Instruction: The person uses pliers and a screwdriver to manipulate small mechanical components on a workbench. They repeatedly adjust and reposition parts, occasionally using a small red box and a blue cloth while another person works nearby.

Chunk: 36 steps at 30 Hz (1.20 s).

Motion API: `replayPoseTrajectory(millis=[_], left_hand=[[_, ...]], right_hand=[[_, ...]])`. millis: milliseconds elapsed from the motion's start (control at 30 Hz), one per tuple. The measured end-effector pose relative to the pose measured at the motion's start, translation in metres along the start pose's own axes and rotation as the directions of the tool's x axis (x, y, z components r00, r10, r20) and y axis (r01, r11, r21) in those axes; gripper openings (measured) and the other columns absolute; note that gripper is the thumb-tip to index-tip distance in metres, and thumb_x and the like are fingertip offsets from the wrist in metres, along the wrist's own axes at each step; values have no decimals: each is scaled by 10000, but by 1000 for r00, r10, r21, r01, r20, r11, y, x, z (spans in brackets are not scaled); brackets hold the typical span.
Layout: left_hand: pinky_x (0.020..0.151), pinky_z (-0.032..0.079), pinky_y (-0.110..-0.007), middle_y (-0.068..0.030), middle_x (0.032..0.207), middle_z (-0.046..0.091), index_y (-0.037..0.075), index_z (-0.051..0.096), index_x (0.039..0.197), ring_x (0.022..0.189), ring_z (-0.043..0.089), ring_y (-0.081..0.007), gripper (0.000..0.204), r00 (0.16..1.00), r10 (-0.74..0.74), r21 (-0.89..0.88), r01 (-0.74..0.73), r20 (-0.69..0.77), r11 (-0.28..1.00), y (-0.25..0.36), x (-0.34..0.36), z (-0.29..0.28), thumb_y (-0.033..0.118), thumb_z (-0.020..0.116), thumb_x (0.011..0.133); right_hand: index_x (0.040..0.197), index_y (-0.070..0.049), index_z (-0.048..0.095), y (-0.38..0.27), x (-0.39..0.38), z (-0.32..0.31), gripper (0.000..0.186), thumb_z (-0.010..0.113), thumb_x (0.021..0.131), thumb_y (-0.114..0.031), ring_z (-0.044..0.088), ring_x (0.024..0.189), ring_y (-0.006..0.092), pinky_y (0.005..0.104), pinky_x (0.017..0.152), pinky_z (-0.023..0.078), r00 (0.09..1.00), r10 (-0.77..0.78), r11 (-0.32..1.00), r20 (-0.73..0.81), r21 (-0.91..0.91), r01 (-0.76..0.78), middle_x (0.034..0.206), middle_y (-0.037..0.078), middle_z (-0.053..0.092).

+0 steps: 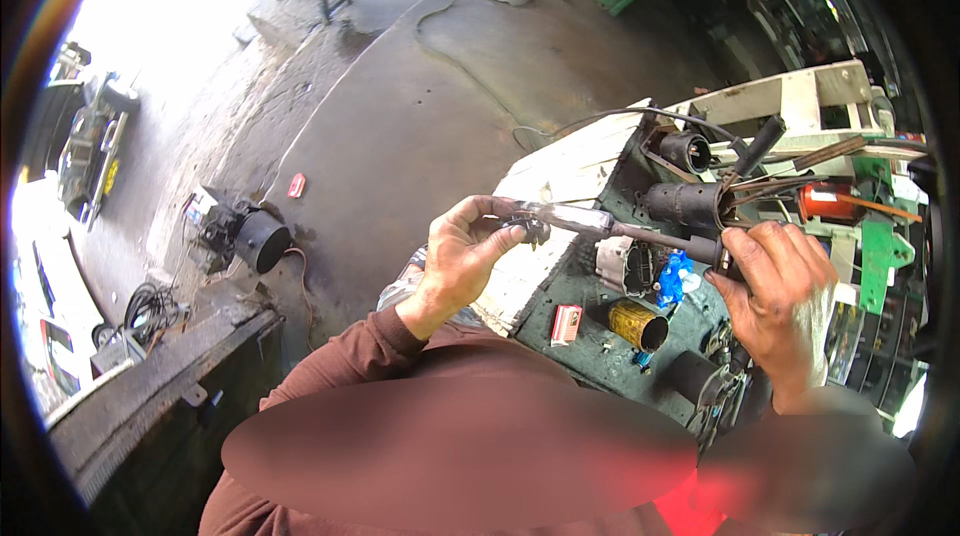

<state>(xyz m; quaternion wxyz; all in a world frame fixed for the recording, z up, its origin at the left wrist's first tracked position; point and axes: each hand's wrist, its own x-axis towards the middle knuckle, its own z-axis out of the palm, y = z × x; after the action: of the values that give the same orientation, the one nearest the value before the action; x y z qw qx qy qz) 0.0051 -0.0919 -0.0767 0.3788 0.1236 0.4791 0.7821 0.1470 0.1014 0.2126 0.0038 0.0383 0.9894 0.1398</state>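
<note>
Two hands up over a crowded green worktop (pixel 585 336), and what they carry between them is a long metal tool (pixel 600 226), shaft level, held above the clutter and not resting on anything. Biggest worry first: that worktop is packed. A dark cylindrical motor part (pixel 685 204) sits right behind the shaft, a tangle of wires (pixel 770 186) just beside it, and a slip of the tool could catch those wires or knock the part over.

Left hand (pixel 460 256) is curled narrow round the near end of the tool, fingertips pinching a small dark fitting (pixel 530 231) at its tip. That fitting looks the likeliest thing to drop: it is small, held by fingertips only, and below it lies the worktop's pale edge and then the concrete floor (pixel 400 126), where it could roll away.

Right hand (pixel 775 286) is closed on the far end of the shaft, near the wires. If that grip twists against the left, the fitting could pop free.

Down below, an open yellow tin (pixel 640 324) and a small red packet (pixel 566 324) sit under the hands; anything dropped may land in or beside them. A blue rag (pixel 675 276) lies close too.
</note>
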Motion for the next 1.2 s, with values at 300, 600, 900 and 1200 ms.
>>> replayPoseTrajectory(millis=[300,600,900,1200], left_hand=[[919,616,-295,-121,1100,773,-80,675,1220,1011,738,-160,297,974,17,-115,-44,-227,992,-17,-77,-19,22,805,975],[902,614,-290,-116,1093,778,-64,684,1206,1004,735,-147,271,892,69,0,-77,-446,997,-18,-152,-48,26,799,978],[967,623,-355,-135,1164,766,-34,677,1223,1040,748,-195,242,937,25,-291,-134,-348,947,-16,-150,-86,5,756,998],[1019,614,-401,-122,1196,744,-16,692,1190,1094,736,-219,232,997,36,-544,7,68,839,-6,-92,-113,-27,771,971]], right_hand=[[1034,-107,730,-19,8,14,395,913,693,-183,673,867,286,426,739,516,970,-236,969,-52,63,239,905,59,657],[1032,-68,748,-59,32,33,397,911,682,-164,681,890,335,456,768,526,899,-420,878,-120,198,436,937,96,693],[1014,-91,751,-81,56,24,357,911,709,-183,697,873,310,446,754,531,907,-398,876,-134,238,419,909,69,696],[1077,-56,759,-69,26,-30,458,924,669,-179,679,850,325,443,743,519,965,-177,979,-195,62,192,966,105,720]])
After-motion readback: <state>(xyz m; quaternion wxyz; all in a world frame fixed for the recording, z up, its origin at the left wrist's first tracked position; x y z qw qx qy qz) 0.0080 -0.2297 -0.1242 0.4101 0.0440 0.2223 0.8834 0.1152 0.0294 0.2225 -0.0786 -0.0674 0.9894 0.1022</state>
